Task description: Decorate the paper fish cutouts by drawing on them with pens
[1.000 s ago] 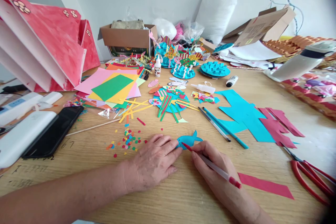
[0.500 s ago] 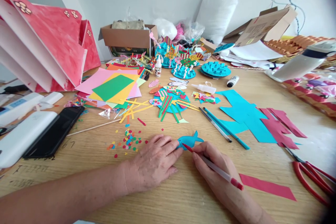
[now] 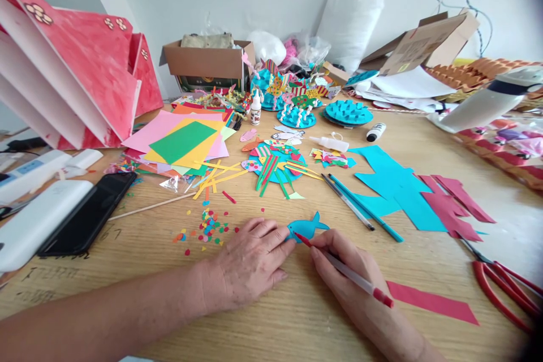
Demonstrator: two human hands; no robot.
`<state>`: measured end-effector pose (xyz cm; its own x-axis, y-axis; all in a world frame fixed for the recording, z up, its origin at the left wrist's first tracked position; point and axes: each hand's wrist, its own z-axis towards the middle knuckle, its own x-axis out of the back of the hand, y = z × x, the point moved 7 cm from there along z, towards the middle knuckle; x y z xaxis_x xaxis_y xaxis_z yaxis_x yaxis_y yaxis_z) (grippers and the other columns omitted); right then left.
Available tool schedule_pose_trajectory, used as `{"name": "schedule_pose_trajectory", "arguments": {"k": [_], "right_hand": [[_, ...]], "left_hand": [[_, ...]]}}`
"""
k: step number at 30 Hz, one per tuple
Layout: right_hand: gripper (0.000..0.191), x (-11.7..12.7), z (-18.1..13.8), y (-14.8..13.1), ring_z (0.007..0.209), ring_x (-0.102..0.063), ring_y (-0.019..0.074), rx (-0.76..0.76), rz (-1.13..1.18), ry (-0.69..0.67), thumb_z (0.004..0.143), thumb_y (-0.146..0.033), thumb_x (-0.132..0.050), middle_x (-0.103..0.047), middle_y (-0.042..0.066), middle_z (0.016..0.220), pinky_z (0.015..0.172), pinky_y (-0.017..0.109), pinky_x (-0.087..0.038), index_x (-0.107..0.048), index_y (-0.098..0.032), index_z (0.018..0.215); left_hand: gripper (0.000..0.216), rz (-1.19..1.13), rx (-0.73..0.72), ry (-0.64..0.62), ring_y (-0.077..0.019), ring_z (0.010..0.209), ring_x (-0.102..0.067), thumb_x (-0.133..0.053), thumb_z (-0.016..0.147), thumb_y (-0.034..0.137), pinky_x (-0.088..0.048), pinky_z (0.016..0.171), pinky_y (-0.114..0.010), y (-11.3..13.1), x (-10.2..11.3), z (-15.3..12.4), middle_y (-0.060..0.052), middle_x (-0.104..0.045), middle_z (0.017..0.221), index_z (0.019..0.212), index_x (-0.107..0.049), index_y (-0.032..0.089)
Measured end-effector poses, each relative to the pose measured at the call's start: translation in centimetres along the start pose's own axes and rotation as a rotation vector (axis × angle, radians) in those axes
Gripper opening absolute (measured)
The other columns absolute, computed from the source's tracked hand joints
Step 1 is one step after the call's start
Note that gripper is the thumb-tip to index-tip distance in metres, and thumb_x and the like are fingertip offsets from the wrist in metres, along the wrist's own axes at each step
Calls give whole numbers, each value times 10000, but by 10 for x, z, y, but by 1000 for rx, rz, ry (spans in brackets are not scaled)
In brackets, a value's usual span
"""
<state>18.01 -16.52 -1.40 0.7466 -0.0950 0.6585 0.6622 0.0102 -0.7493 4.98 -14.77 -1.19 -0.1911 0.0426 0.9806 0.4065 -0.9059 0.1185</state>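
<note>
Blue paper fish (image 3: pixel 307 229) lies flat on the wooden surface (image 3: pixel 271 328), near side, between both hands. Left hand (image 3: pixel 257 263) spread palm down, grip open, fingertips at the fish's head end. Right hand (image 3: pixel 345 260): grip closed around a red pen (image 3: pixel 352 275), its point over the fish's body; contact cannot be told.

Containers: brown cardboard box (image 3: pixel 203 60) at back left, beige cloth (image 3: pixel 207 40) at its top; a second box (image 3: pixel 424 44) tilted at back right. Tall white plastic bag (image 3: pixel 350 17) against the wall, contents hidden. White dropper bottle (image 3: pixel 255 110) upright; squeeze bottle (image 3: pixel 333 142) on its side. Blue disc (image 3: pixel 274 177) carries paper fish and striped strips.

Writing: dropper bottle bears a label, too small to read. Handwritten marks on the wood by the black phone (image 3: pixel 89 212), not legible for certain.

Edges, room: bare wood runs between the forearms and on toward the near edge. Confetti (image 3: pixel 207 226) scattered just beyond the left hand. Red paper strip (image 3: pixel 435 302) just beside the right forearm; red-handled scissors (image 3: pixel 478 278) farther right. Teal pen (image 3: pixel 367 209) and cut blue paper (image 3: pixel 388 181) bound the far right side.
</note>
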Motion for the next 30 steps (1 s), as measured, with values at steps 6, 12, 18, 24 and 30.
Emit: {"name": "schedule_pose_trajectory", "arguments": {"k": [6,12,18,24,30], "right_hand": [[138,0,-1,1,467,-526,119,-10,14,-6,816,-290,-450,-582,-32,555,459,216,-386,-542,-212,749],[138,0,-1,1,473,-527,115,-8,24,-5,822,-294,-451,-586,-30,570,467,214,-393,-540,-206,762],[143,1,-1,0,455,-516,116,-20,4,2,811,-301,-447,-575,-31,543,448,215,-382,-532,-215,735],[143,1,-1,-1,459,-519,114,-6,15,-3,809,-300,-449,-595,-27,565,455,215,-391,-541,-213,743],[149,-1,0,1,465,-530,119,-16,14,-4,813,-304,-450,-589,-33,555,460,217,-394,-548,-210,754]], "left_hand": [[466,-3,5,-6,-222,1135,-424,-608,848,352,-347,983,-390,0,0,0,-56,-511,1232,1248,-458,164],[448,-9,1,-5,-227,1133,-428,-595,857,345,-340,990,-390,1,1,0,-64,-511,1230,1243,-461,162],[453,-6,-1,-14,-228,1125,-431,-594,858,345,-337,989,-395,0,0,0,-60,-510,1239,1250,-457,163],[456,-3,3,-3,-226,1130,-429,-598,855,352,-339,986,-391,1,0,0,-57,-510,1238,1247,-459,165],[444,8,6,-9,-225,1127,-429,-592,859,355,-342,984,-389,0,0,0,-53,-514,1233,1242,-467,168]]}}
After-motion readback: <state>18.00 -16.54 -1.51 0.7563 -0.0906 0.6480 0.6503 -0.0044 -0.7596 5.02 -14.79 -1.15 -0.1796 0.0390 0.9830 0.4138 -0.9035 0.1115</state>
